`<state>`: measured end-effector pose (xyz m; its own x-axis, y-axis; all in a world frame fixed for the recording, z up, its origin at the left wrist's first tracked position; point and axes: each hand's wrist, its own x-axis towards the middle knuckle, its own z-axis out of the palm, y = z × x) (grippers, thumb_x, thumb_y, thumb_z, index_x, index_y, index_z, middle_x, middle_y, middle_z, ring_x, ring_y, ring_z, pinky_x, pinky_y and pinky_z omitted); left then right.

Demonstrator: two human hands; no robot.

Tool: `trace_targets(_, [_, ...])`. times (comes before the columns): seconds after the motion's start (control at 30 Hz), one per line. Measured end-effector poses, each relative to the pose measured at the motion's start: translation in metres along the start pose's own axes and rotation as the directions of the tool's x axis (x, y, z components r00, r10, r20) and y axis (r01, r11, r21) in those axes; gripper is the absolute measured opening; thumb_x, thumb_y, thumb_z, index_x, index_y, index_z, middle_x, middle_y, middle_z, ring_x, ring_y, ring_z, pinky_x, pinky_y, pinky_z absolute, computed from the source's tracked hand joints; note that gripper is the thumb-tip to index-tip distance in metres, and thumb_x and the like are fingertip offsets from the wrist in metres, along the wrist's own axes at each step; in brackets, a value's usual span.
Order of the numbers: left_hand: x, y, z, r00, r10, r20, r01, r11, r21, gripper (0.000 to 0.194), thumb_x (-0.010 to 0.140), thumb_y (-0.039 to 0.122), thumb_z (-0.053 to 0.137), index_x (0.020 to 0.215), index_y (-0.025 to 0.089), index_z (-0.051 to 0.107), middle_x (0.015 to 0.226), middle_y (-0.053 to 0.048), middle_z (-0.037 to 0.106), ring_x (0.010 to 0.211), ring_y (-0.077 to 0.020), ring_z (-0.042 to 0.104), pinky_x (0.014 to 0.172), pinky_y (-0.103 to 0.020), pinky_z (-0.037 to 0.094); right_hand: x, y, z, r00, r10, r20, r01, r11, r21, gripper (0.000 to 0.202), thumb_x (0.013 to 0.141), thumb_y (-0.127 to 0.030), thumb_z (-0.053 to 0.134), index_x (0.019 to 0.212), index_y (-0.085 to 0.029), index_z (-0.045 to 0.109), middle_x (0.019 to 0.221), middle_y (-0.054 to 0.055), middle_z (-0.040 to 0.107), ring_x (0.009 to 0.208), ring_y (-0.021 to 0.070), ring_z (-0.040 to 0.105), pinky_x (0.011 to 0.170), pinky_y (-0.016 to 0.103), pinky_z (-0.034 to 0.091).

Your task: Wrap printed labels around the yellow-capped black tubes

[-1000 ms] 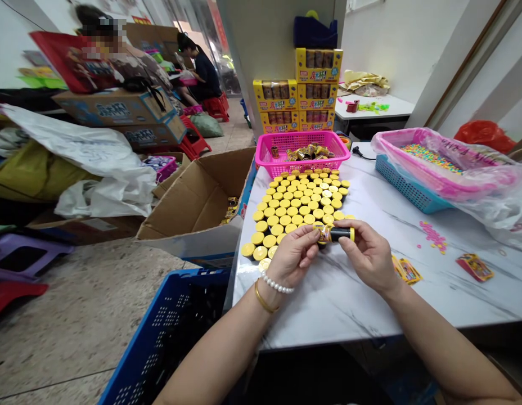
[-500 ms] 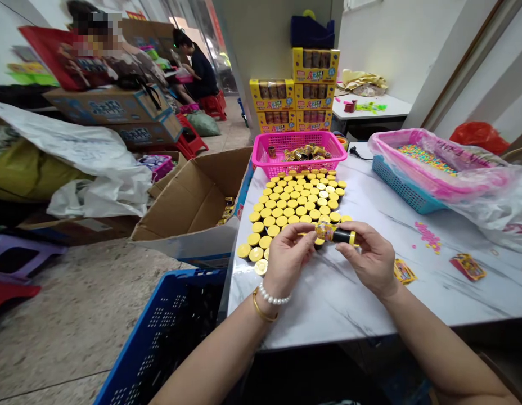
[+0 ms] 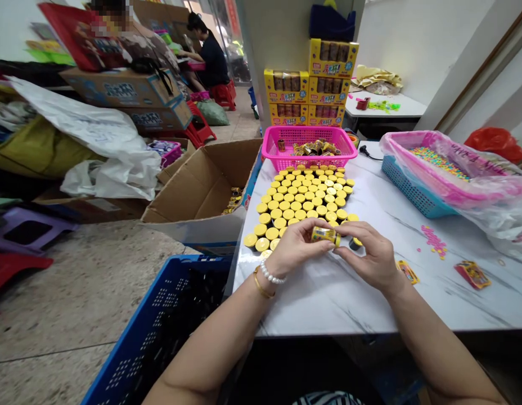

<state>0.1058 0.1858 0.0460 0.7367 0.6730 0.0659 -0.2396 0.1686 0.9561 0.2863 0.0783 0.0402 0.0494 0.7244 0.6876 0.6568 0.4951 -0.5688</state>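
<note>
The left hand (image 3: 295, 247) has thumb and fingers closed on one jar (image 3: 323, 234), held sideways above the table (image 3: 328, 304), inward of its near edge. The right hand's (image 3: 368, 253) thumb and forefinger are slightly parted at the jar's end; grip cannot be told. Capped jars (image 3: 288, 214) line the left edge.

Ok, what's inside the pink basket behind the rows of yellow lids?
The pink basket holds a heap of small brown-and-gold pieces, with one piece apart at the left. Anything beneath the heap is covered, as is the basket's floor there.
</note>
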Motion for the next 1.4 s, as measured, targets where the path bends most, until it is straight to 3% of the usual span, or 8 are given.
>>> trace_targets(0.23, [-0.001,0.001,-0.001,0.999,0.005,0.034,-0.006,0.999,0.035,0.033,0.080,0.033,0.083,0.106,0.015,0.074,0.083,-0.006,0.072,0.067,-0.0119,0.064,0.064,-0.023,0.050,-0.008,0.005,0.007,0.992,-0.124,-0.030,0.122,0.991,-0.059,0.045,0.082,-0.013,0.080,0.122,-0.033,0.072,0.113,0.006,0.076,0.105,0.0264,0.073,0.094,0.049,0.062])
trace_targets(0.37, [-0.007,0.002,0.008,0.986,0.164,-0.033,-0.159,0.980,0.116,0.024,0.080,0.029,0.083,0.100,0.017,0.078,0.098,-0.009,0.074,0.088,-0.0161,0.067,0.078,-0.024,0.053,-0.010,0.009,0.017,0.962,0.244,-0.122,-0.219,0.958,0.187,0.023,0.080,-0.029,0.085,0.102,-0.024,0.077,0.097,0.006,0.077,0.089,0.0223,0.074,0.081,0.040,0.064])
trace_targets(0.5, [-0.006,-0.001,0.007,0.993,0.119,0.024,-0.120,0.992,0.045,0.036,0.083,0.039,0.081,0.110,0.016,0.073,0.093,-0.008,0.073,0.079,-0.0159,0.070,0.070,-0.024,0.054,-0.007,0.016,0.022,0.854,0.513,0.083,-0.481,0.719,0.501,0.024,0.085,-0.041,0.080,0.090,-0.019,0.074,0.077,0.001,0.074,0.066,0.0157,0.070,0.065,0.032,0.063])
trace_targets(0.67, [0.003,-0.010,-0.002,0.997,-0.020,0.070,0.025,0.997,-0.074,0.045,0.083,0.055,0.077,0.098,0.013,0.068,0.076,-0.005,0.069,0.057,-0.0118,0.065,0.051,-0.020,0.048,-0.004,0.015,0.019,0.907,0.383,0.174,-0.412,0.721,0.557,0.040,0.077,-0.036,0.088,0.113,-0.025,0.076,0.110,0.005,0.070,0.079,0.0150,0.072,0.069,0.033,0.067])
trace_targets(0.87, [0.001,-0.010,0.001,0.967,-0.112,0.229,0.151,0.976,-0.159,0.047,0.078,0.054,0.082,0.098,0.014,0.067,0.075,-0.007,0.072,0.050,-0.0126,0.065,0.045,-0.020,0.047,-0.011,0.015,0.017,0.936,0.347,0.063,-0.314,0.740,0.595,0.015,0.084,-0.032,0.082,0.096,-0.025,0.078,0.089,0.001,0.064,0.060,0.0122,0.068,0.049,0.028,0.063])
trace_targets(1.0, [-0.001,-0.008,0.001,0.959,-0.190,0.210,0.221,0.965,-0.138,0.048,0.079,0.060,0.079,0.083,0.014,0.063,0.059,-0.002,0.066,0.034,-0.0090,0.054,0.034,-0.017,0.036,-0.011,0.012,0.013,0.928,0.337,0.159,-0.366,0.748,0.554,0.023,0.082,-0.034,0.084,0.102,-0.025,0.079,0.105,0.003,0.060,0.064,0.0123,0.070,0.053,0.032,0.067])
trace_targets(1.3, [-0.003,-0.009,0.003,0.935,-0.253,0.248,0.294,0.945,-0.143,0.057,0.078,0.071,0.071,0.072,0.015,0.066,0.050,-0.002,0.062,0.028,-0.0076,0.047,0.028,-0.017,0.027,-0.012,0.005,0.007,0.946,0.266,0.185,-0.323,0.819,0.475,0.023,0.084,-0.030,0.082,0.107,-0.028,0.078,0.100,0.002,0.055,0.071,0.0137,0.068,0.056,0.033,0.069])
trace_targets(1.4, [-0.002,-0.010,0.003,0.927,-0.256,0.275,0.306,0.939,-0.157,0.061,0.080,0.076,0.066,0.078,0.015,0.069,0.055,-0.004,0.066,0.031,-0.0084,0.050,0.029,-0.017,0.029,-0.015,0.006,0.007,0.963,0.235,0.129,-0.269,0.842,0.468,0.012,0.080,-0.024,0.084,0.090,-0.027,0.079,0.087,0.000,0.054,0.067,0.0136,0.067,0.058,0.033,0.069])
